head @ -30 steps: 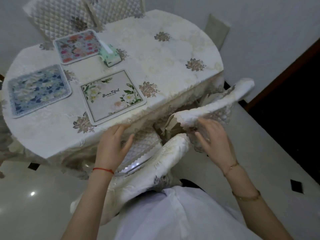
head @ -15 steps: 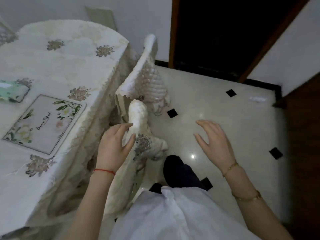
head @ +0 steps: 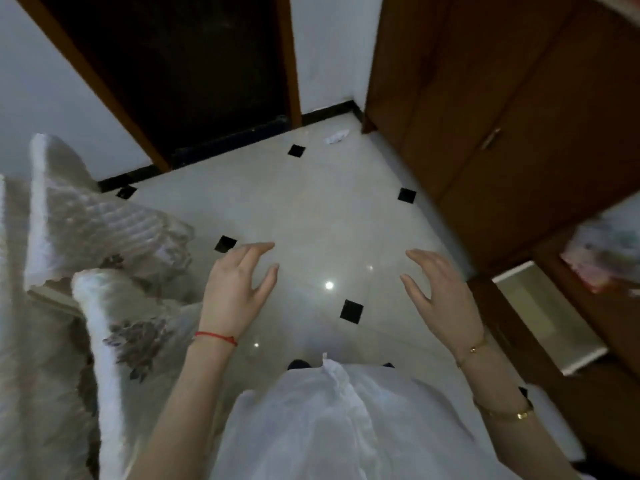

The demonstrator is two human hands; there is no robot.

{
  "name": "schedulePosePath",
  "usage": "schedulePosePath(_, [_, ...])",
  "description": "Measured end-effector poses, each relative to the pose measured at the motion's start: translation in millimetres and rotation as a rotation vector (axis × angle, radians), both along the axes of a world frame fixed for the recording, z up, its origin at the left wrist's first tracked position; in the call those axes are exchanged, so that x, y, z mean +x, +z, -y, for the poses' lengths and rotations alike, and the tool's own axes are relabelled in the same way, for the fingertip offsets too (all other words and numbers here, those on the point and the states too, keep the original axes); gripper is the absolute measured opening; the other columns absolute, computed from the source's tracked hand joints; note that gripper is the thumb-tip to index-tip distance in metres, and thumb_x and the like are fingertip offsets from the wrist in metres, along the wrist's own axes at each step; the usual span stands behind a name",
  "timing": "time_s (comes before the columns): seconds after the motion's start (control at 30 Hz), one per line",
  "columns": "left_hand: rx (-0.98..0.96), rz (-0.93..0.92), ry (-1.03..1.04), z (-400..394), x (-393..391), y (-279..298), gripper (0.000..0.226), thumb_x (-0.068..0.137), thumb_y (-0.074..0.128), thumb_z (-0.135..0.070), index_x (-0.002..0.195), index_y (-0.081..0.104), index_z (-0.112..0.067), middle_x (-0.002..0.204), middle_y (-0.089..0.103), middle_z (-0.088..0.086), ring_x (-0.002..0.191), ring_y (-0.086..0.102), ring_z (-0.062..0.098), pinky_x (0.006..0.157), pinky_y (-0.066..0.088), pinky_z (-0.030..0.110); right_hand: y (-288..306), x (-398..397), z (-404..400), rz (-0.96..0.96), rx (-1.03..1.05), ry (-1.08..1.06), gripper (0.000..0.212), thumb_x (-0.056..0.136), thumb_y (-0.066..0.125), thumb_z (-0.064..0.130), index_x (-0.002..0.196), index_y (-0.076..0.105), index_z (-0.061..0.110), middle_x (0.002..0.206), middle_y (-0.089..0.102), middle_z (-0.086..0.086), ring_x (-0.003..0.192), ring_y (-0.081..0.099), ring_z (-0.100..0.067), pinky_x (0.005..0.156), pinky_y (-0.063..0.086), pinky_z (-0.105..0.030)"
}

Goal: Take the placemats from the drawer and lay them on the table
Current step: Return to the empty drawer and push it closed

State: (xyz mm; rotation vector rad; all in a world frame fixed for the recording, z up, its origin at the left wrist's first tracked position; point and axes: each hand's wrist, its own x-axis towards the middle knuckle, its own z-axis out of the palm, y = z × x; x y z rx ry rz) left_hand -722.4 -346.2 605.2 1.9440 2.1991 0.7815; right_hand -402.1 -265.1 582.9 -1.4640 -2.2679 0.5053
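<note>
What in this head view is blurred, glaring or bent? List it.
Head view: motion blur smears the chair covers and the open drawer at the right; lamp glare spots the floor tiles; the wide lens bends the door frame; both the left hand and the right hand stay fairly sharp.

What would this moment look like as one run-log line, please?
left hand: open, empty | right hand: open, empty | open drawer: at right

Two covered chairs stand at the left. A dark doorway lies ahead, a wooden cabinet to its right. An open drawer juts out at the right, above the floor.
</note>
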Motion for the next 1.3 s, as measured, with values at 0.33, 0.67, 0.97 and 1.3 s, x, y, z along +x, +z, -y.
schedulePosePath(0.33, [-0.015, 0.11, -0.443, -93, 203, -17, 0.034, 0.092, 0.055, -0.032, 0.12, 0.063, -0.015, 0.113, 0.066, 0.002, 0.104, 0.061, 0.022, 0.092, 0.049, 0.042, 4, 202, 49, -0.005, 0.0, -0.443, 0.037, 0.094, 0.06, 0.024, 0.127, 0.059, 0.006, 0.122, 0.063, -0.01, 0.113, 0.056, -0.025, 0.099, 0.046, -0.037])
schedulePosePath(0.67, [-0.056, 0.122, -0.742, -155, 352, -16, 0.035, 0.091, 0.054, -0.032, 0.121, 0.063, -0.017, 0.114, 0.066, 0.0, 0.105, 0.06, 0.016, 0.093, 0.051, 0.039, -1, 306, 73, 0.008, 0.002, -0.777, 0.035, 0.092, 0.065, 0.021, 0.124, 0.06, 0.009, 0.116, 0.064, -0.007, 0.11, 0.056, -0.022, 0.095, 0.045, -0.029])
schedulePosePath(0.97, [-0.01, 0.115, -0.947, -234, 434, -37, 0.034, 0.092, 0.057, -0.027, 0.12, 0.064, -0.01, 0.114, 0.068, 0.004, 0.103, 0.062, 0.018, 0.093, 0.051, 0.038, -24, 340, 43, 0.0, -0.017, -0.997, 0.034, 0.09, 0.067, 0.018, 0.122, 0.061, 0.007, 0.113, 0.066, -0.008, 0.108, 0.058, -0.024, 0.093, 0.043, -0.027])
schedulePosePath(1.3, [-0.031, 0.043, -1.126, -296, 500, -56, 0.034, 0.09, 0.06, -0.024, 0.121, 0.063, -0.011, 0.113, 0.068, 0.006, 0.103, 0.063, 0.021, 0.091, 0.052, 0.041, -45, 377, 10, -0.031, -0.049, -1.125, 0.035, 0.092, 0.064, 0.021, 0.125, 0.06, 0.009, 0.121, 0.064, -0.005, 0.114, 0.056, -0.021, 0.101, 0.043, -0.029])
